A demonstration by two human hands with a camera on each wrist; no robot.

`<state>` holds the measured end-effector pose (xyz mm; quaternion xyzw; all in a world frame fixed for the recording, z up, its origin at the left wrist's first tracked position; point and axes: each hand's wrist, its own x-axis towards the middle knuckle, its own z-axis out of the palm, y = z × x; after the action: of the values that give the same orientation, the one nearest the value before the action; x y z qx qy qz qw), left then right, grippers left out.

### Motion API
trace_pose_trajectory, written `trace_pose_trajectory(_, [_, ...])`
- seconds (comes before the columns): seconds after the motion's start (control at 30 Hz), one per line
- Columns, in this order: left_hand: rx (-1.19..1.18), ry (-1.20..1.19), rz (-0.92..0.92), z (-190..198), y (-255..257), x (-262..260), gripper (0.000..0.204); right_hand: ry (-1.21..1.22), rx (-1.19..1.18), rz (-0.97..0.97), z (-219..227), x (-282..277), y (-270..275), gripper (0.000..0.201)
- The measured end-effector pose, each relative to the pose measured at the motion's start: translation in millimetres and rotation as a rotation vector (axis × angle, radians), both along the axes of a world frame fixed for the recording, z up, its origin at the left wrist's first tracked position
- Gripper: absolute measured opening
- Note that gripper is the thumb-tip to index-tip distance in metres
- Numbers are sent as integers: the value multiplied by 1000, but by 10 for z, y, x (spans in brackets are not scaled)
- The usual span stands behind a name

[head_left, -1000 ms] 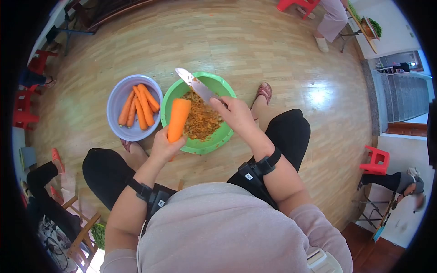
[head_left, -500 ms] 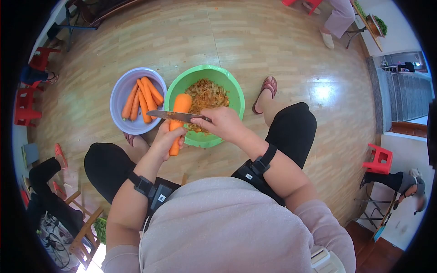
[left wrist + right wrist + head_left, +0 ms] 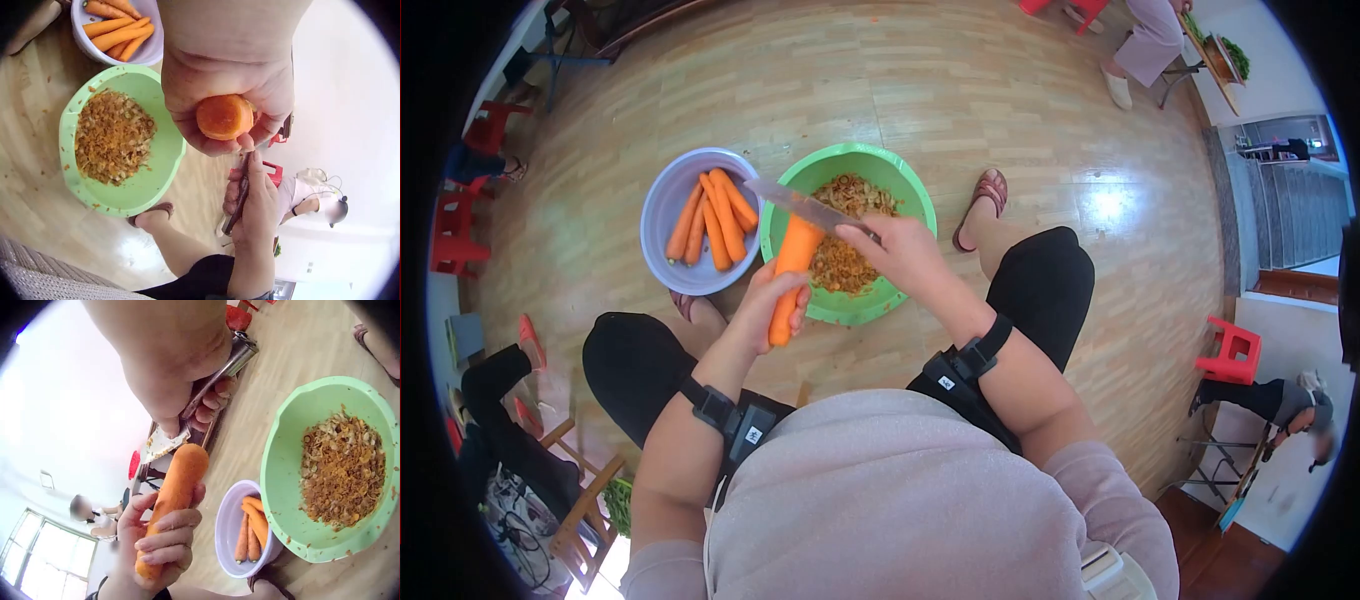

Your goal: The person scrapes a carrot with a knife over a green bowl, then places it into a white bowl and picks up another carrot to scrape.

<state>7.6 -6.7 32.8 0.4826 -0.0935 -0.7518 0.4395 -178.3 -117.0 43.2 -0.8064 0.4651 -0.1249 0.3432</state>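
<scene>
My left hand [image 3: 766,302] grips a thick peeled-looking carrot [image 3: 798,248], fingers wrapped round its lower half. In the left wrist view the carrot's blunt end [image 3: 219,117] shows in the curl of the fingers. My right hand [image 3: 903,256] holds a knife [image 3: 778,195] by its handle, and the blade overlaps the carrot's upper end in the head view. Bits of peel cling to the blade [image 3: 164,443] in the right wrist view. Below both hands stands a green basin [image 3: 913,190] with a heap of brown and orange peelings [image 3: 852,262].
Left of the green basin is a lilac basin [image 3: 657,200] with several carrots [image 3: 718,230]. Both stand on the wood-patterned floor [image 3: 800,90], between my feet. Red stools [image 3: 1230,350] and other people are out by the room's edges.
The knife came down from above the basin to cross the carrot's middle, then slid back up to its far end. The left hand keeps hold of the carrot, now tilted slightly differently.
</scene>
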Motion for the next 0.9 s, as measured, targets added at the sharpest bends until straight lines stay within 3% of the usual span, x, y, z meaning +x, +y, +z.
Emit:
trace_pose_trajectory(0.07, [-1,-79,-24,4,-1,-27,34,8,27,25,-15,-10,3,40])
trace_pose_trajectory(0.17, [-38,-183,-82,53,16,-45,37,19,-32,-91,-136,-91,-78,42])
trace_pose_trajectory(0.27, [-92,-209,-120,74,10,-26,39,188,-18,-70,-199,-147,-131,42])
trace_pose_trajectory(0.37, [-86,-210,-107,81,6,-36,39,132,15,-94,-88,-122,-124,43])
trace_pose_trajectory(0.43, [-62,-226,-104,78,12,-44,39,-96,131,-108,-9,-96,-127,44])
trace_pose_trajectory(0.67, [-95,-235,-130,46,31,-41,43,-190,288,-74,-139,-106,-105,44])
trace_pose_trajectory(0.73, [-95,-261,-149,69,20,-50,44,159,229,-24,-132,-159,-125,42])
trace_pose_trajectory(0.83, [-119,-215,-165,84,-11,-50,44,86,193,-60,-104,-120,-87,40])
trace_pose_trajectory(0.9, [-180,-281,-72,14,-7,-80,42,21,163,-85,-130,-145,-121,40])
